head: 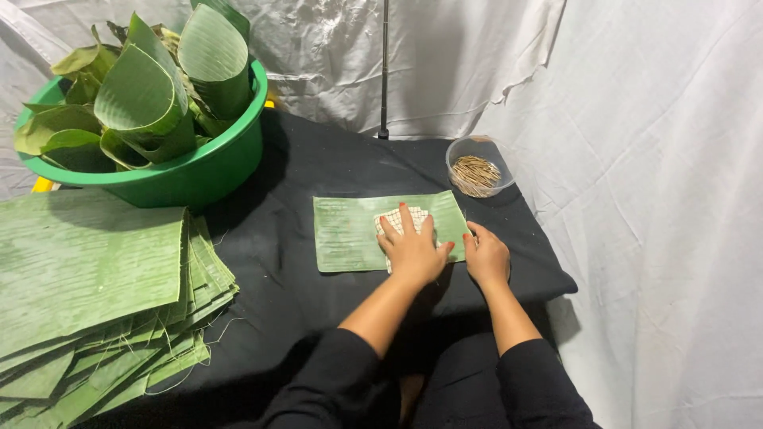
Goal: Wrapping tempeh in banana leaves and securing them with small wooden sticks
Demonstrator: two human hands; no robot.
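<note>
Hands are working together on a flat rectangular green leaf sheet lying on the black-cloth surface. Left hand is pressing, fingers spread, on a white checked cloth atop the sheet. Right hand, fingers curled, is touching the sheet's near right corner. Beyond it is sitting a clear round bowl of thin wooden sticks.

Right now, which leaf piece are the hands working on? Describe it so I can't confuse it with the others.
On the black cloth, right of the big leaf stack, lies a single flat rectangular leaf. The left hand presses a checked cloth onto it; the right hand holds its edge. It alone lies separate, neither stacked nor rolled.
</note>
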